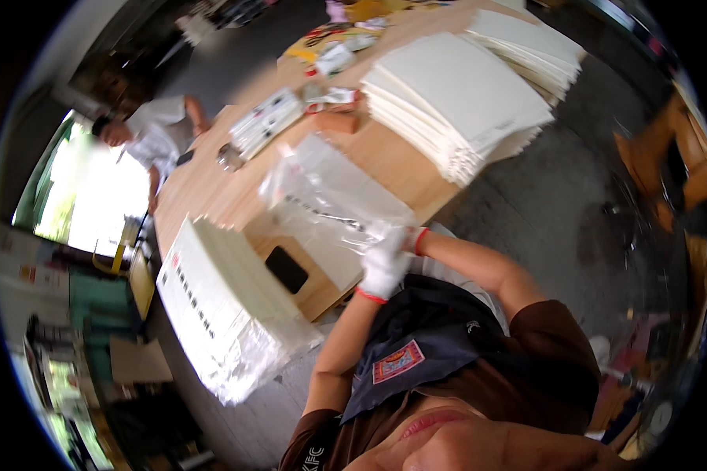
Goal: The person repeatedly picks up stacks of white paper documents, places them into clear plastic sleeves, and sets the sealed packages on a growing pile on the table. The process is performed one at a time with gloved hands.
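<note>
Both my hands wear white gloves with red cuffs and meet at the near edge of a wooden table (212,196). My left hand (381,275) and my right hand (404,237) together grip the near end of a clear plastic bag (330,188). The bag lies across the table and a flat white sheet shows inside it. The fingers overlap, so I cannot tell which hand holds the bag's opening. A stack of bagged white sheets (220,306) lies to the left of my hands.
Two tall stacks of bare white sheets (456,102) (526,47) fill the table's far right. A black phone (287,269) lies near the bagged stack. Printed sheets (265,122) and small items lie farther along. A person in a white shirt (157,129) leans at the table's far left.
</note>
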Demonstrator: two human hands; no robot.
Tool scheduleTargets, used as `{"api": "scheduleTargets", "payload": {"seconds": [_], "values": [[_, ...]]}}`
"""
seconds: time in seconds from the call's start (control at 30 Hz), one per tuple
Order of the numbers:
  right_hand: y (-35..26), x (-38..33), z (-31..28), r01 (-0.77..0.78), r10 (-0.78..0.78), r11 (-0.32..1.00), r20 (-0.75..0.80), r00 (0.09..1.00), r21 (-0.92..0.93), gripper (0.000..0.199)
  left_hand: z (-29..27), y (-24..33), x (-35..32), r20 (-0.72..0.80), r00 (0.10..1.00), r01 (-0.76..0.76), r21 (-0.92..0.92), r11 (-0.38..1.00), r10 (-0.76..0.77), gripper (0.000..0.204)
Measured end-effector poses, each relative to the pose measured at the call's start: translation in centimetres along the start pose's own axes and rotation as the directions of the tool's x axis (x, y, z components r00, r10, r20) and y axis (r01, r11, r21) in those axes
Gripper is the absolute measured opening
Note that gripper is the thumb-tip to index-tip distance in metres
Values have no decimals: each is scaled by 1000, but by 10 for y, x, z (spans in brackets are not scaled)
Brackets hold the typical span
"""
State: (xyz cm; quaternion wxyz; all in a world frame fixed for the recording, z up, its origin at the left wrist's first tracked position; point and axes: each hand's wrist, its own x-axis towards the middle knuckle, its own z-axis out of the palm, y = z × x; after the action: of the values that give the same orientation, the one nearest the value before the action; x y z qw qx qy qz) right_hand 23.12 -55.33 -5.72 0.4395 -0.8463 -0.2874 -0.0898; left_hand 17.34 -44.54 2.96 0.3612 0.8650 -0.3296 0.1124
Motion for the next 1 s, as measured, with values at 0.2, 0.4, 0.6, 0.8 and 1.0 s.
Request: {"api": "scheduleTargets", "payload": {"seconds": [0.2,0.4,0.6,0.8,1.0], "values": [[-83,-45,-196,-132,-98,737,-298,950,-663,30,-3,-60,-1,-112,948,267,-223,938,-296,21],[-26,-49,-255,-217,-35,399,-251,967,-891,24,11,-34,62,250,913,404,-669,624,-323,26],[-89,-22,-264,-18,-189,396,-100,977,-918,14,16,20,119,479,869,489,-869,73,-128,42],[-159,-56,-233,-135,-38,882,-355,934,-451,30,-30,-2,99,434,756,608,-742,281,-490,28],[-63,-99,-185,-134,585,326,-89,806,936,47,-73,32,77,466,740,629,-228,743,-484,46]]}}
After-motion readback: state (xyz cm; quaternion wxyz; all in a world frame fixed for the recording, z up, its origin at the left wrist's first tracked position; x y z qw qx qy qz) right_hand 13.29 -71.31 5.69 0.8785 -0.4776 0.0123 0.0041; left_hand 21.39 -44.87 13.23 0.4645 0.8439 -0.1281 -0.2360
